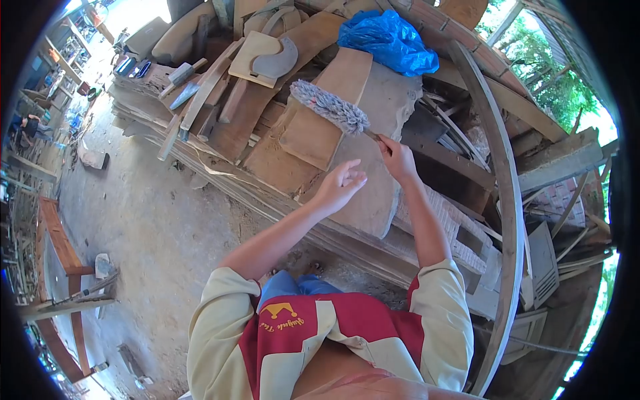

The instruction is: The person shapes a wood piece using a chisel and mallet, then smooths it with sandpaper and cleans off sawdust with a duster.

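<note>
My right hand (396, 160) is closed round the thin handle of a fluffy grey duster (330, 108). The duster's head points up and left, over a flat brown wooden board (327, 110) on the wood stack. Lower and to the left, my left hand (341, 187) is held with its fingers apart and slightly curled, over the boards and holding nothing. A larger pale board (373, 180) with a rough edge lies below both hands.
A blue plastic bag (388, 43) lies at the stack's back. A curved grey piece (275, 59), wooden strips and a mallet (181, 75) are at the upper left. A long curved beam (510, 200) rises at the right. A wooden frame (60, 240) stands on the left floor.
</note>
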### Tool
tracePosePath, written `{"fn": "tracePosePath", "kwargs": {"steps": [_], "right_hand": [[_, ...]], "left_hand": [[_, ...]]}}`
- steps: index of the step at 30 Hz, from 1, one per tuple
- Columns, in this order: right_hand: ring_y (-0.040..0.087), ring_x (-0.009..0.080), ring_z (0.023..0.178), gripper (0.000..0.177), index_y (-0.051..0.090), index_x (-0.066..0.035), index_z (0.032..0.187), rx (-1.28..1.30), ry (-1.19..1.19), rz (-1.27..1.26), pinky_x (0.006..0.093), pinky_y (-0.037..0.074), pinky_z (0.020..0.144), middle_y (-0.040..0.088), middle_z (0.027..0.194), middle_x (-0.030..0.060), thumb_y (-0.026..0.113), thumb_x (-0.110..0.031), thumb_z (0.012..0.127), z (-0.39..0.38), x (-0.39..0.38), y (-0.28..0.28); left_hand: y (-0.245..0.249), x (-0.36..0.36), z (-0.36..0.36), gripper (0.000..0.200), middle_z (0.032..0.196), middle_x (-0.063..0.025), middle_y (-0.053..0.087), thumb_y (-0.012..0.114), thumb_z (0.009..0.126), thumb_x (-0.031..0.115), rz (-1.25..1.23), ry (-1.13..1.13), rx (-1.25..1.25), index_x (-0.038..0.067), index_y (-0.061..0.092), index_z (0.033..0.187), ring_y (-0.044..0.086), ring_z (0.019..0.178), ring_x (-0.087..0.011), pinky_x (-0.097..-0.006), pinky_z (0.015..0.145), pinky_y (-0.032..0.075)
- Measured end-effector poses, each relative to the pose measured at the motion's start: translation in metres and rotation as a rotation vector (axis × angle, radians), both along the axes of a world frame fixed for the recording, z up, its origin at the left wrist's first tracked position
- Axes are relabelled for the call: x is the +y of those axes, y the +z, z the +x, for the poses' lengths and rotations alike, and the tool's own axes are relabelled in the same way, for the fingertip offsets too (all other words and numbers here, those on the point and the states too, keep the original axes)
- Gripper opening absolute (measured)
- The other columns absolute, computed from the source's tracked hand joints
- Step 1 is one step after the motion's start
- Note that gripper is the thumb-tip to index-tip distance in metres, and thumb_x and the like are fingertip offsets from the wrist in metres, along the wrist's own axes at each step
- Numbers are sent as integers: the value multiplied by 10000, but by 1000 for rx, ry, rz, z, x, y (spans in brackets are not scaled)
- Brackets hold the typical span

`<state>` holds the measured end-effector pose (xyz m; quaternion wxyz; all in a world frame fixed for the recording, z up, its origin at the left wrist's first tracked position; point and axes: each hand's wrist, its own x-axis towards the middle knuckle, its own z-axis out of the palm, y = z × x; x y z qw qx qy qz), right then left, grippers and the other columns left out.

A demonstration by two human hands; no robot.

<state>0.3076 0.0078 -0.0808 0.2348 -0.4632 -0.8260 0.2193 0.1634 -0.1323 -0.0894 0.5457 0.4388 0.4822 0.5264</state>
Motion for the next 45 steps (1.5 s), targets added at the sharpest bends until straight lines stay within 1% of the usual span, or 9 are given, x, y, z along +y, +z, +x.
{"fn": "tracePosePath", "kwargs": {"steps": [10,13,18,24,28,32,35,41,45], "right_hand": [[589,351,715,263,599,-77,1004,76,-159,61,394,461,627,592,776,202,505,-255,836,-15,21,-4],[585,360,716,260,597,-89,1010,99,-286,117,401,459,630,592,775,202,484,-254,844,-17,32,-8],[575,374,700,260,582,-109,1034,83,-457,129,423,453,621,586,746,205,465,-250,849,-31,49,3],[582,370,693,271,569,-132,1060,-61,-255,175,454,458,603,595,731,196,453,-256,849,-93,21,17],[591,366,686,289,556,-145,1070,-278,-523,146,463,466,601,611,734,166,434,-294,855,-96,40,11],[589,363,659,279,557,-148,1060,-196,-752,148,465,463,596,607,699,165,440,-294,854,-86,49,9],[584,361,637,260,564,-144,1039,-102,-446,148,469,447,571,584,658,195,450,-282,850,-91,28,6],[573,372,629,248,555,-147,1033,67,-873,-13,474,441,566,589,687,197,455,-278,848,-89,14,-32],[571,378,644,220,539,-134,1013,50,-658,45,478,439,577,589,701,198,451,-251,849,-72,-34,-21]], "left_hand": [[14,23,-39,393,1050,-157,556,561,834,160,45,118,262,-8,433,1165,546,990,-217,-302,823,439],[17,31,-56,366,997,-149,577,587,792,178,332,164,756,-6,491,1094,571,891,-312,-353,799,449],[26,40,-83,366,1153,-147,504,567,790,271,259,60,1240,50,540,1081,455,1105,-313,-563,908,310],[15,53,-101,432,1222,-165,443,526,795,327,181,-205,1467,64,516,1138,386,1162,-374,-683,891,190],[-5,61,-107,430,1231,-219,422,481,788,272,271,-284,1449,44,505,1152,369,1149,-441,-664,931,124],[6,68,-113,461,1190,-205,455,517,777,319,312,-371,1498,51,505,1152,431,1084,-413,-578,937,224],[24,72,-116,454,1114,-171,508,534,778,341,297,-479,1521,59,519,1134,499,998,-363,-534,899,311],[30,77,-117,409,896,-161,593,574,740,378,389,-502,1477,24,611,941,571,824,-309,-393,744,409],[39,82,-113,410,843,-185,596,573,748,374,337,-602,1449,1,610,916,588,784,-305,-390,693,447]]}}
